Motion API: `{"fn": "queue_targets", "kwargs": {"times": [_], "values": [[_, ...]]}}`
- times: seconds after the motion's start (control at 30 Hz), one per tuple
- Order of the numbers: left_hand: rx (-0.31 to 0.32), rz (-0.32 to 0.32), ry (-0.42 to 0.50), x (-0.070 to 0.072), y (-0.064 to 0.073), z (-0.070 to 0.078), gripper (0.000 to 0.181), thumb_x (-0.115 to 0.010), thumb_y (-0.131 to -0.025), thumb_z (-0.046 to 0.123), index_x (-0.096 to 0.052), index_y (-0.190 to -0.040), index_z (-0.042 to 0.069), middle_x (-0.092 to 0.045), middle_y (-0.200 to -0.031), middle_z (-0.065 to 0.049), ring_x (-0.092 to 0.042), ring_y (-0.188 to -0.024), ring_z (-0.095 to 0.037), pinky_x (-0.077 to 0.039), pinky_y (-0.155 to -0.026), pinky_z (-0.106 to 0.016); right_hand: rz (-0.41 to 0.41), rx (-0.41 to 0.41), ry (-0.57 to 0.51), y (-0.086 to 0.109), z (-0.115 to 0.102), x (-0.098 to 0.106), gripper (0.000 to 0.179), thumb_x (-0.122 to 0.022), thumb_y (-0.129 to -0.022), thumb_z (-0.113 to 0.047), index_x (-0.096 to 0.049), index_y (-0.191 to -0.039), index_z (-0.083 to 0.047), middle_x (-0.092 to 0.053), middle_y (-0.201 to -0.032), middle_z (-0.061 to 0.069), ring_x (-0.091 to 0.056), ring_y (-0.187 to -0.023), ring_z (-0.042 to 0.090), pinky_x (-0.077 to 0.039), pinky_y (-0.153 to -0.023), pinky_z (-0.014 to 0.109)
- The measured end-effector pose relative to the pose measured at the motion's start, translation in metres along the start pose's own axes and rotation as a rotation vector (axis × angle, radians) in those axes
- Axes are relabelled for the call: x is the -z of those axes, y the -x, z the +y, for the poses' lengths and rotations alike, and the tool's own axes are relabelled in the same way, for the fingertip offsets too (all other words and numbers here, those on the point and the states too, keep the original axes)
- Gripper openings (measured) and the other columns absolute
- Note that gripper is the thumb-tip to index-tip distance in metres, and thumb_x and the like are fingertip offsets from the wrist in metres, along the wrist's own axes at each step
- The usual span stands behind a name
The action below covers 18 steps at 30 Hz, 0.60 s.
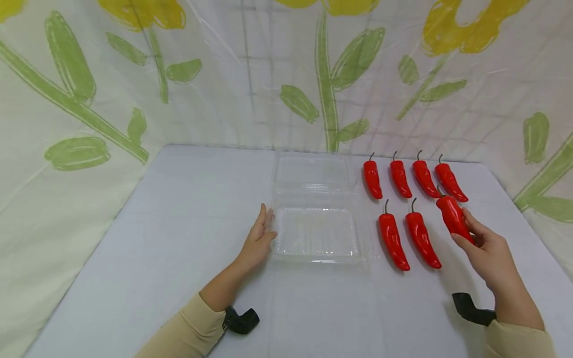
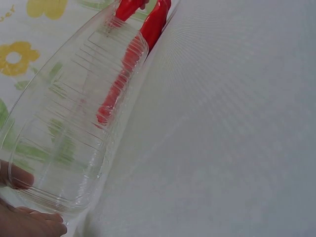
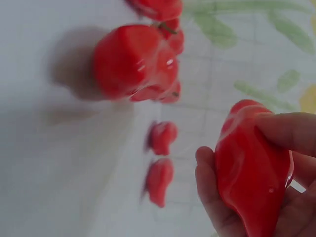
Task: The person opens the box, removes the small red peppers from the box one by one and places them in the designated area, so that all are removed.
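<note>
A clear plastic clamshell box (image 1: 322, 260) lies with its lid (image 1: 311, 186) folded back. At the box's left side is my left hand (image 1: 255, 241), its index finger fairly straight and its thumb at the rim. In the left wrist view its fingers (image 2: 19, 175) overlap the near end of the box. My right hand (image 1: 492, 256) grips a glossy red chili pepper (image 1: 454, 219) between thumb and fingers, stem pointing away. The right wrist view has this chili pepper (image 3: 252, 168) large in the hand, raised off the table.
Right of the box, two red chili peppers (image 1: 393, 243) lie in a front row and several more (image 1: 400, 179) in a back row, stems toward the wall. The white table (image 1: 192, 199) ends at a flowered curtain (image 1: 224, 89).
</note>
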<state>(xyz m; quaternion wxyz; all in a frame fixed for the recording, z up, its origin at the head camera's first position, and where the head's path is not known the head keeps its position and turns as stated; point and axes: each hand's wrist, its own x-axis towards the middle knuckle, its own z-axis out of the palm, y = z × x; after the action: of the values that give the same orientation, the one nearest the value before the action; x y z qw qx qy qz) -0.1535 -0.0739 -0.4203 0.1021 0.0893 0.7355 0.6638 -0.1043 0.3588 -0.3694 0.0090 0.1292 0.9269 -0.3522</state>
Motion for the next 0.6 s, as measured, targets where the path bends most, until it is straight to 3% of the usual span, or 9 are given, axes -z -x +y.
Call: {"fn": "queue_targets", "kwargs": {"times": [0.27,0.43,0.6], "values": [[0.006,0.005,0.009,0.0,0.0,-0.001,0.073,-0.033,-0.087,-0.008,0.009,-0.146,-0.003,-0.005,-0.155,-0.023,-0.006,-0.144,-0.031,-0.006,-0.116,-0.046,-0.007,-0.1,-0.035,-0.013,0.017,-0.001,0.071,-0.049,-0.093,-0.038,-0.005,-0.147,-0.02,-0.027,-0.143,0.036,-0.039,-0.116,0.05,-0.044,-0.056,0.006],[0.021,0.004,0.017,0.001,0.0,-0.002,0.073,-0.033,-0.088,-0.007,0.009,-0.147,-0.001,-0.004,-0.155,-0.021,-0.004,-0.145,-0.03,-0.005,-0.117,-0.045,-0.06,-0.123,-0.011,-0.017,0.029,0.0,0.075,-0.05,-0.093,-0.038,-0.005,-0.148,-0.015,-0.029,-0.139,0.04,-0.037,-0.118,0.053,-0.046,-0.056,0.009],[0.025,-0.004,0.037,0.0,0.0,-0.002,0.073,-0.033,-0.088,-0.007,0.01,-0.147,0.0,-0.003,-0.156,-0.02,-0.004,-0.145,-0.029,-0.005,-0.117,-0.045,-0.119,-0.137,0.033,-0.018,0.037,0.0,0.078,-0.051,-0.092,-0.04,-0.004,-0.148,-0.012,-0.031,-0.136,0.041,-0.035,-0.119,0.053,-0.055,-0.065,0.022]]}}
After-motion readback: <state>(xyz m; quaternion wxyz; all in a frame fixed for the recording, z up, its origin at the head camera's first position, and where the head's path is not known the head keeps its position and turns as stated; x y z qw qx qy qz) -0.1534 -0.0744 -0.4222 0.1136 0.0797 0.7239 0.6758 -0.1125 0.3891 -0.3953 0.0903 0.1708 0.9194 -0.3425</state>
